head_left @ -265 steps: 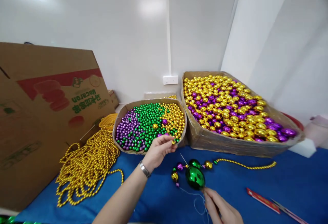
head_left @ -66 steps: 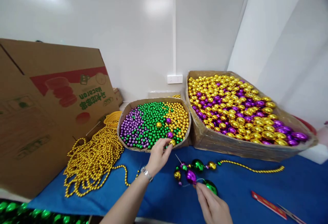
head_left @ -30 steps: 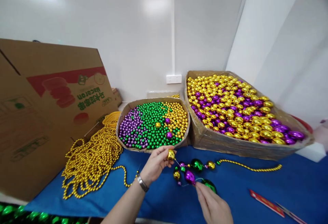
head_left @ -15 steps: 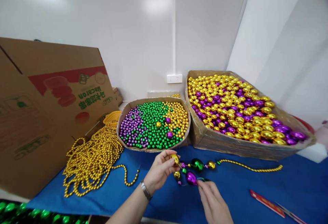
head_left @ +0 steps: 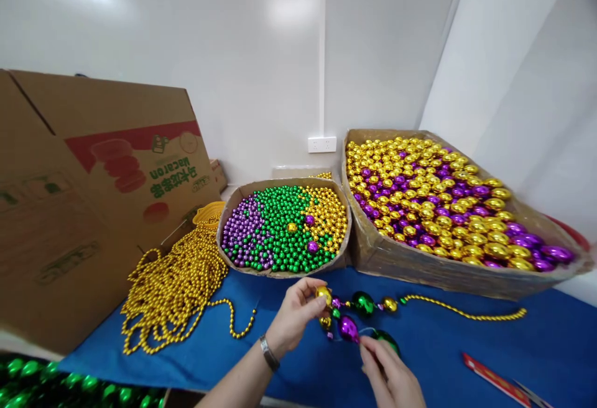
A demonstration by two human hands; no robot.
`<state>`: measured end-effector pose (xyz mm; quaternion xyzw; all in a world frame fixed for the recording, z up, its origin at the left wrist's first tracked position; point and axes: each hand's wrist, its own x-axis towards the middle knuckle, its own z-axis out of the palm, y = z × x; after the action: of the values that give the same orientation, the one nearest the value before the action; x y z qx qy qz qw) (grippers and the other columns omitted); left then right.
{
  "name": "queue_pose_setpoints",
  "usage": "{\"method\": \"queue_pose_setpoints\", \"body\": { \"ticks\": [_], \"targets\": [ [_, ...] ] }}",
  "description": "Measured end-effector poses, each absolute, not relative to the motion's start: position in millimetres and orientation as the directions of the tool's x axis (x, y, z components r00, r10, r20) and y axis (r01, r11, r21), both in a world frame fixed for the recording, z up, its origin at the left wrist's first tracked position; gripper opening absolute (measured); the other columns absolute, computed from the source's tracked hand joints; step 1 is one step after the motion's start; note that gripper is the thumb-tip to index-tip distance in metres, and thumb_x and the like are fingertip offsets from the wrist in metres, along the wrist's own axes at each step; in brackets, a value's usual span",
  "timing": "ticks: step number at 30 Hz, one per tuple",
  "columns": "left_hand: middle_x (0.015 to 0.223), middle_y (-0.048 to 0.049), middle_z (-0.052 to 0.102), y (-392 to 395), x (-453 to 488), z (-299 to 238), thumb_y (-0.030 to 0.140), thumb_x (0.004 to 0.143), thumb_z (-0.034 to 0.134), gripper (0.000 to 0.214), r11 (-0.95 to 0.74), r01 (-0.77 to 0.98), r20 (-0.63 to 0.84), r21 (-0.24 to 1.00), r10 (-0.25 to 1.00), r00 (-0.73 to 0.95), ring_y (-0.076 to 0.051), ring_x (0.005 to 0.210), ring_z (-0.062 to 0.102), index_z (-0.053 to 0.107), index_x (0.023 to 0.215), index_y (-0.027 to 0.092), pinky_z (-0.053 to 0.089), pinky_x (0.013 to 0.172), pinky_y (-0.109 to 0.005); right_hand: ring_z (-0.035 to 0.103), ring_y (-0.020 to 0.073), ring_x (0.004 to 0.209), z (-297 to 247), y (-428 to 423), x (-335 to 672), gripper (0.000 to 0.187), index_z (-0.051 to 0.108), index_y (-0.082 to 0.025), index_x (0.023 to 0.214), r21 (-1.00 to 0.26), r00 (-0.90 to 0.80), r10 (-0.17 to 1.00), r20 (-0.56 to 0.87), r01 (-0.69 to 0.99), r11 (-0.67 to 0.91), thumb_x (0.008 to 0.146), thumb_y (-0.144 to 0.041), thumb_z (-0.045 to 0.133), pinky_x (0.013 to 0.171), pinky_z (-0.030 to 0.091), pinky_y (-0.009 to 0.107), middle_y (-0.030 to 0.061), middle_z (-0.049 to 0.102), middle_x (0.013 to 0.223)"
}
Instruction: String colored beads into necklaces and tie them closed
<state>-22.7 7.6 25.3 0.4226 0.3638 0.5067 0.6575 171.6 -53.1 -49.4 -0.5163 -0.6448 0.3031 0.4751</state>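
Between the thumb and fingers of my left hand (head_left: 296,311) is a gold bead (head_left: 323,296), part of a partly strung bead necklace. My right hand (head_left: 392,370) pinches at the lower tip of a large purple bead (head_left: 347,328), where a thin clear string shows. Close to the right fingers lies a large green bead (head_left: 386,341), partly hidden behind them. The strand runs right through another green bead (head_left: 362,303) and a gold bead (head_left: 389,305) to a chain of small gold beads (head_left: 466,310) on the blue cloth (head_left: 433,346).
A cardboard tray (head_left: 346,243) of small purple, green and gold beads stands ahead. Right of it is a larger box (head_left: 396,262) of gold and purple beads. Gold bead strands (head_left: 175,299) heap at left beside a carton (head_left: 140,221). A red packet (head_left: 494,378) lies at right.
My view has shifted slightly left. The large green bead near my right fingers shows more now. Both hands keep their pinches, and the purple bead stays between them.
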Motion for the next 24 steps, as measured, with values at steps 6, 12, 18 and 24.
{"method": "queue_pose_setpoints", "body": {
  "ticks": [6, 12, 18, 24],
  "targets": [
    [0.095, -0.0091, 0.066, 0, -22, 34, 0.033, 0.072, 0.071, 0.041, 0.04, -0.208, 0.028, 0.977, 0.949, 0.313, -0.017, 0.084, 0.06, 0.062, 0.107, 0.015, 0.046, 0.075, -0.026, 0.06, 0.0138, 0.062, -54, -51, 156, 0.044, 0.063, -0.024, 0.104, -0.937, -0.016, 0.988, -0.155, -0.315, -0.152, 0.07, -0.051, 0.07, 0.056, 0.051, 0.023, 0.001, 0.063, 0.076],
    [0.109, -0.0094, 0.063, 30, -70, 43, 0.038, 0.085, 0.053, 0.035, -0.272, 0.303, 0.24, 0.913, 0.961, 0.14, -0.021, 0.096, 0.059, 0.058, 0.114, 0.019, 0.048, 0.079, -0.031, 0.055, 0.0123, 0.063, -36, -55, 157, 0.046, 0.067, -0.027, 0.098, -0.786, -0.074, 0.951, -0.302, -0.544, -0.292, 0.059, -0.044, 0.081, 0.057, 0.046, 0.022, 0.0008, 0.063, 0.076],
    [0.106, -0.0098, 0.065, 85, -143, 40, 0.024, 0.087, 0.047, 0.025, -0.132, 0.919, 0.339, 0.371, 0.941, -0.001, -0.021, 0.101, 0.058, 0.059, 0.107, 0.016, 0.042, 0.089, -0.032, 0.053, 0.0125, 0.064, -36, -54, 161, 0.045, 0.067, -0.028, 0.099, -0.756, -0.077, 0.946, -0.315, -0.582, -0.299, 0.059, -0.042, 0.081, 0.057, 0.045, 0.023, 0.0005, 0.062, 0.075],
    [0.094, -0.0063, 0.07, 96, -167, 37, 0.02, 0.085, 0.048, 0.019, -0.034, 0.96, 0.212, 0.278, 0.977, -0.026, -0.021, 0.087, 0.064, 0.064, 0.095, 0.02, 0.043, 0.076, -0.028, 0.052, 0.0128, 0.064, -42, -53, 164, 0.044, 0.067, -0.027, 0.101, -0.746, -0.101, 0.944, -0.314, -0.589, -0.311, 0.062, -0.041, 0.08, 0.057, 0.045, 0.023, 0.0012, 0.062, 0.075]
  ]
}}
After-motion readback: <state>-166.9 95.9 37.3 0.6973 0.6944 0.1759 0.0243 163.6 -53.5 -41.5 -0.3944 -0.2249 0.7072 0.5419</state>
